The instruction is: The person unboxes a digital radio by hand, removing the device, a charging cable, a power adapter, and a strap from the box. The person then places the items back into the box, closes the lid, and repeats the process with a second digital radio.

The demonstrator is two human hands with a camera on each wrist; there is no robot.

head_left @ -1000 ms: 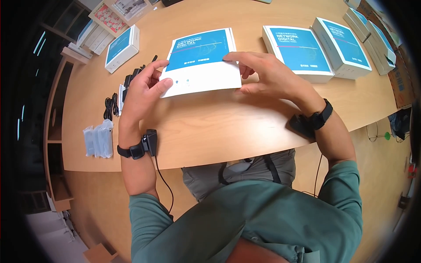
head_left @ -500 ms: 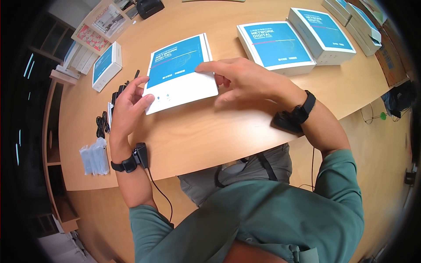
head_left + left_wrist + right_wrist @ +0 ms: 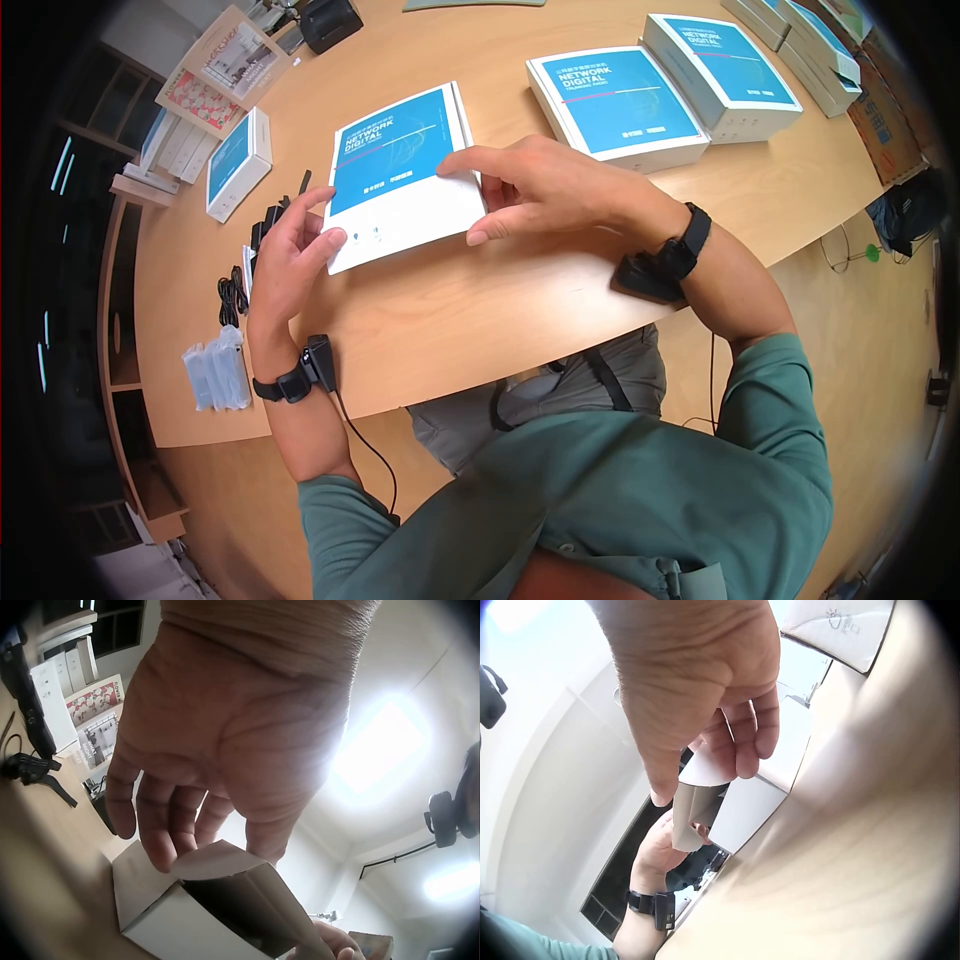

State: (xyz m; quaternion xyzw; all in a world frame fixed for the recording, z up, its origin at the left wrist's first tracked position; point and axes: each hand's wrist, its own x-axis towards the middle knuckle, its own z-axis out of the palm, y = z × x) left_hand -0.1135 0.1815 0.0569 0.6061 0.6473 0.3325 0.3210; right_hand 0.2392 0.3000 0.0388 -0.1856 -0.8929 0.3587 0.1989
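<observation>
A white carton with a blue printed top [image 3: 388,145] lies on the table in front of the person. Its white front flap [image 3: 410,225] is lifted, and both wrist views show the dark open end [image 3: 232,907] beneath it. At the carton's left, the left hand [image 3: 285,260] holds the flap's side, thumb at the front corner and fingers along the edge. The right hand [image 3: 570,190] grips the right side, index finger on the top near the fold, thumb by the flap's right edge. In the right wrist view its fingers bend over a side flap [image 3: 709,765].
Two similar cartons [image 3: 625,105] stand to the right, with more boxes [image 3: 815,60] behind. On the left are a smaller carton [image 3: 238,165], upright books [image 3: 225,70], black cables [image 3: 232,292] and plastic-wrapped packs [image 3: 216,370]. The table's front edge [image 3: 520,375] runs close to the person.
The view has turned, so the carton appears further left and lower. The right thumb came away from the front flap, then moved back to its right edge. The left hand keeps its hold.
</observation>
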